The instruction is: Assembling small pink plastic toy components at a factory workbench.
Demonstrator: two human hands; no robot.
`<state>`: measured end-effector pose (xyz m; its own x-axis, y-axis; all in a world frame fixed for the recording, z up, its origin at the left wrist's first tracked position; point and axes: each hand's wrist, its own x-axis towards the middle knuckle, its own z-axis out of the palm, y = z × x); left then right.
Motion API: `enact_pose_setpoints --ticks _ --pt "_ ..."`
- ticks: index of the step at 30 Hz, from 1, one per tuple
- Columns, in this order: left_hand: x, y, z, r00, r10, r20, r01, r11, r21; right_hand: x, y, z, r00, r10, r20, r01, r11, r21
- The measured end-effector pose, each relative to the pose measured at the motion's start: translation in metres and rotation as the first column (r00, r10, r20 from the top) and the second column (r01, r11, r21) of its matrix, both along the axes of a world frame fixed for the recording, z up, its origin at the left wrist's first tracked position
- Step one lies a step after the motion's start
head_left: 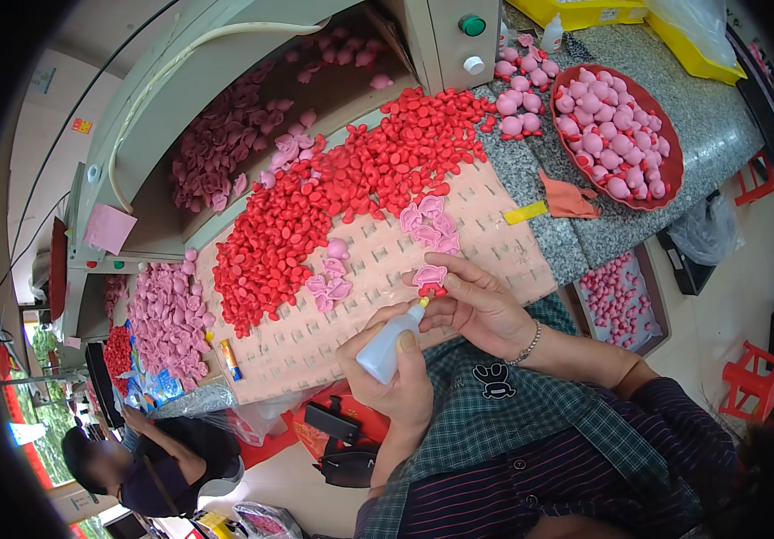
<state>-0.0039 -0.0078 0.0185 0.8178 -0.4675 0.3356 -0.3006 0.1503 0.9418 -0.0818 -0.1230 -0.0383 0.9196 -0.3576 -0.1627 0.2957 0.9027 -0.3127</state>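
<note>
My left hand grips a squeeze bottle of pale, translucent plastic with a yellow nozzle. Its tip points up at a small pink plastic figure shell, close to the red pieces on the shell's lower edge. Between thumb and fingers, my right hand pinches that shell. Just beyond it, several loose pink shells lie on the slotted peach mat, with a smaller group of pink shells to the left. Whether the nozzle touches the shell cannot be made out.
Small red parts form a long heap across the mat. A red basket of pink figures stands on the granite counter at the right. Pink pieces are piled at the left. A grey machine housing arches behind. Another person sits at lower left.
</note>
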Motion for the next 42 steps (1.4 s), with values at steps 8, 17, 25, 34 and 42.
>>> enact_pose_setpoints --ticks 8,17,25,34,42 --pt "0.0 0.001 -0.002 1.0 -0.011 -0.002 0.011 0.999 -0.037 0.0 0.0 0.001 1.0 0.012 0.026 -0.013 1.0 0.005" --pt "0.001 -0.003 -0.002 1.0 -0.009 0.0 0.009 0.999 -0.045 0.001 -0.001 0.003 1.0 -0.009 0.016 0.009 0.999 -0.034" --pt "0.001 -0.003 0.0 1.0 -0.019 0.002 0.019 0.999 -0.035 0.002 0.0 0.001 1.0 0.006 -0.01 -0.006 0.999 -0.05" --pt "0.002 -0.005 -0.009 1.0 0.014 -0.026 -0.017 0.995 -0.094 0.003 -0.001 0.003 1.0 -0.019 0.024 0.019 1.0 -0.004" --pt "-0.001 -0.003 -0.012 0.999 0.029 0.023 -0.028 0.997 -0.077 0.005 -0.004 0.006 0.999 -0.043 0.017 0.042 0.999 0.034"
